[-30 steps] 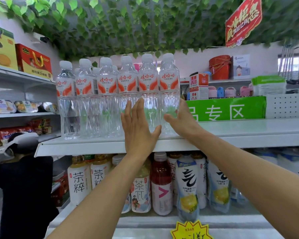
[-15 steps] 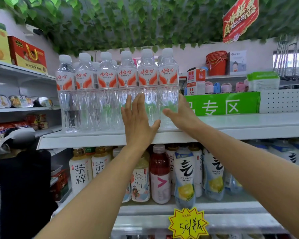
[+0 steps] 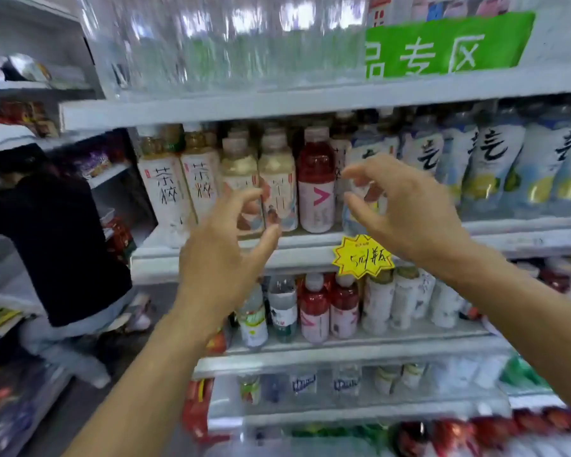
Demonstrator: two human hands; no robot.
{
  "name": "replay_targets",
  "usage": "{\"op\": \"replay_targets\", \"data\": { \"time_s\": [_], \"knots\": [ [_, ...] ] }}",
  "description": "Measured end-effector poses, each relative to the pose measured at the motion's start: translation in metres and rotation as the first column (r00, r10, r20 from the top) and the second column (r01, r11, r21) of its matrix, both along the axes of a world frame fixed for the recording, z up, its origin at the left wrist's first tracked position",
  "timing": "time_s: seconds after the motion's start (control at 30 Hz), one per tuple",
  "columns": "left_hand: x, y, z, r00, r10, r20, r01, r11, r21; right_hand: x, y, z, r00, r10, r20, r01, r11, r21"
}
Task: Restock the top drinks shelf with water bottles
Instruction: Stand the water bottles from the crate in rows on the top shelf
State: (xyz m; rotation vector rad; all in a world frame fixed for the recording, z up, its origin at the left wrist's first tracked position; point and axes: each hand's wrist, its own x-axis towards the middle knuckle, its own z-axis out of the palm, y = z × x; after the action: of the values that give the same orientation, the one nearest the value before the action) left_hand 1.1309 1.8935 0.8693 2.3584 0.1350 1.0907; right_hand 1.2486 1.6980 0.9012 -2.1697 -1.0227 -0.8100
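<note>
Standing blurred along the white top shelf (image 3: 211, 110), the clear ribbed plastic water bottles (image 3: 225, 44) show only their lower bodies. Below them, the left hand (image 3: 225, 255) and right hand (image 3: 406, 206) hang loosely curled, grasping nothing.

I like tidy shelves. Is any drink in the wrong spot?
Maybe one: a single red bottle with a pink label stands alone between the pale tea bottles and the blue-white lemon drink bottles. Nothing looks spilled or tipped over.
</note>
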Motion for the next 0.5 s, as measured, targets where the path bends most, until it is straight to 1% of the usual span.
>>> {"op": "replay_targets", "data": {
  "time_s": [0.07, 0.1, 0.17, 0.2, 0.27, 0.33, 0.37, 0.43, 0.5],
  "knots": [
    [-0.018, 0.012, -0.042, 0.986, -0.03, -0.166, 0.003, 0.987, -0.158, -0.013, 0.005, -0.041, 0.985, -0.015, -0.17, 0.0, 0.996, -0.087],
    [-0.026, 0.018, -0.066, 0.969, -0.041, -0.243, -0.016, 0.974, -0.226, -0.018, 0.008, -0.063, 0.961, -0.02, -0.277, -0.019, 0.991, -0.134],
    [-0.041, 0.027, -0.114, 0.927, -0.082, -0.366, -0.055, 0.935, -0.349, -0.03, 0.012, -0.109, 0.879, -0.027, -0.475, -0.081, 0.975, -0.206],
    [-0.05, 0.031, -0.139, 0.901, -0.119, -0.418, -0.077, 0.903, -0.423, -0.038, 0.013, -0.134, 0.84, -0.058, -0.539, -0.101, 0.96, -0.261],
    [-0.068, 0.033, -0.19, 0.835, -0.201, -0.512, -0.134, 0.828, -0.545, -0.055, 0.015, -0.182, 0.759, -0.1, -0.643, -0.174, 0.921, -0.349],
    [-0.084, 0.033, -0.241, 0.776, -0.248, -0.58, -0.238, 0.737, -0.633, -0.07, 0.018, -0.23, 0.638, -0.117, -0.761, -0.282, 0.884, -0.372],
    [-0.092, 0.032, -0.264, 0.752, -0.262, -0.605, -0.297, 0.685, -0.666, -0.076, 0.02, -0.253, 0.573, -0.155, -0.805, -0.324, 0.859, -0.396],
    [-0.107, 0.03, -0.308, 0.682, -0.296, -0.669, -0.425, 0.584, -0.692, -0.087, 0.024, -0.299, 0.443, -0.243, -0.863, -0.38, 0.821, -0.427],
    [-0.118, 0.028, -0.353, 0.626, -0.329, -0.707, -0.553, 0.453, -0.699, -0.098, 0.027, -0.346, 0.314, -0.311, -0.897, -0.408, 0.809, -0.423]
  ]
}}
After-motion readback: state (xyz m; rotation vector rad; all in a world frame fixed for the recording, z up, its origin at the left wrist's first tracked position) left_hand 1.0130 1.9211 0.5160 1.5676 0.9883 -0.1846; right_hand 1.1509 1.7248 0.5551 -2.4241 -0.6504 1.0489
